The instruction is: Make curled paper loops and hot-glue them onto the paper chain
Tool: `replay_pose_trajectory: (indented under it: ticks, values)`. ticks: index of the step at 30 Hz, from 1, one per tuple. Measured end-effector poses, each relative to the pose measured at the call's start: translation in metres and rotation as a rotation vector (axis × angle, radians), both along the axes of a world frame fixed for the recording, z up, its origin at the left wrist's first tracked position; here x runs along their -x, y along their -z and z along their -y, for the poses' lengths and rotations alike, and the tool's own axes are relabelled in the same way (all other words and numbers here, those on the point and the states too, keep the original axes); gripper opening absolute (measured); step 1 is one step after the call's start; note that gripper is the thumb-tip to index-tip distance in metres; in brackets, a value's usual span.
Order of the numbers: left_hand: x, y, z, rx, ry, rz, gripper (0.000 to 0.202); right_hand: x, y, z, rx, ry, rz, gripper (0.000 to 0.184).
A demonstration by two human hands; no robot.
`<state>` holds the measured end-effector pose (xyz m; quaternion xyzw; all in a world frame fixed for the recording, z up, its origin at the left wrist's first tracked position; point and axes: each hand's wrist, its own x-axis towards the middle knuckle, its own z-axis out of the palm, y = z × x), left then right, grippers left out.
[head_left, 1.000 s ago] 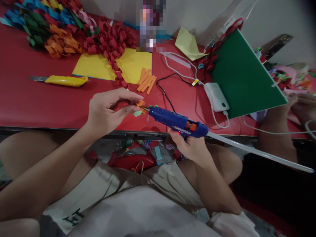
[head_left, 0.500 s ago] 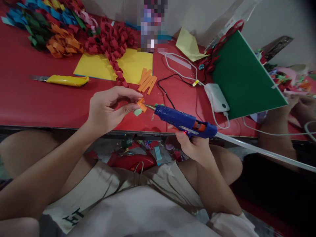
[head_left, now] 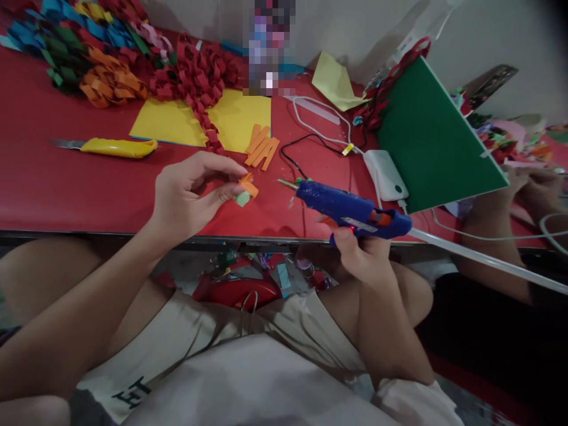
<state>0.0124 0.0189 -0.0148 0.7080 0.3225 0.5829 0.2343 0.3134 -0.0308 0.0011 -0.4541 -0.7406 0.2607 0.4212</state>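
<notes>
My left hand (head_left: 189, 195) pinches a small folded orange paper strip (head_left: 248, 185) above the red table (head_left: 57, 183), near its front edge. A pale green scrap (head_left: 242, 199) shows just below the strip. My right hand (head_left: 361, 254) is wrapped round the grip of a blue hot glue gun (head_left: 350, 211). Its metal nozzle points left and stands a short way to the right of the strip, not touching it. A clear glue stick (head_left: 488, 260) sticks out of the gun's back.
Loose orange strips (head_left: 261, 146) lie beside yellow sheets (head_left: 171, 121) and a red paper chain (head_left: 202, 83). A yellow utility knife (head_left: 118, 147) lies at left. A white power bank (head_left: 387, 174) with cables and a leaning green board (head_left: 432, 136) are at right. Another person's hands (head_left: 536, 186) rest at far right.
My right hand has drawn the glue gun away to the right, so its nozzle has left the orange strip. My left hand keeps the strip in nearly the same place.
</notes>
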Motion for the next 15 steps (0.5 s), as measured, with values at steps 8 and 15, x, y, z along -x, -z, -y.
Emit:
replay_pose_trajectory:
  ticks: [8, 15]
  values:
    - [0.002, 0.003, -0.011, -0.034, -0.055, 0.017, 0.025, -0.040, 0.010, -0.063, 0.039, 0.184, 0.284, 0.039]
    - [0.004, 0.002, -0.012, -0.075, -0.095, 0.049, 0.025, -0.039, 0.034, -0.088, 0.080, 0.217, 0.384, 0.043]
